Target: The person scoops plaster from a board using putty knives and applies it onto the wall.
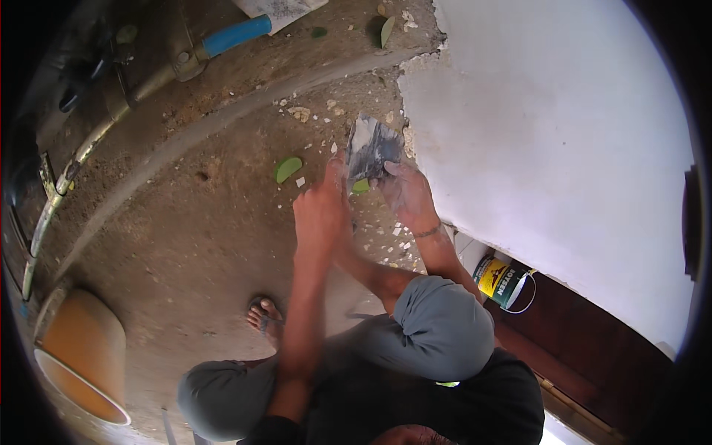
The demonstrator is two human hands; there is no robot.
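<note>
A dark grey sheet, smeared with white dust and looking like sandpaper, is held up between my two hands. My right hand is closed on its lower right corner, with the thumb pressed on the face. That hand is dusted white and wears a bracelet at the wrist. On the opposite side, my left hand grips the sheet's left edge, its fingers curled and partly hidden. Just beyond the sheet stands a white wall with a rough, chipped edge.
White chips and green leaves litter the brown ground. Under the wall's lower edge sits a paint can with a wire handle. An orange-brown bucket lies at the lower left. A metal pipe with a blue grip curves along the upper left.
</note>
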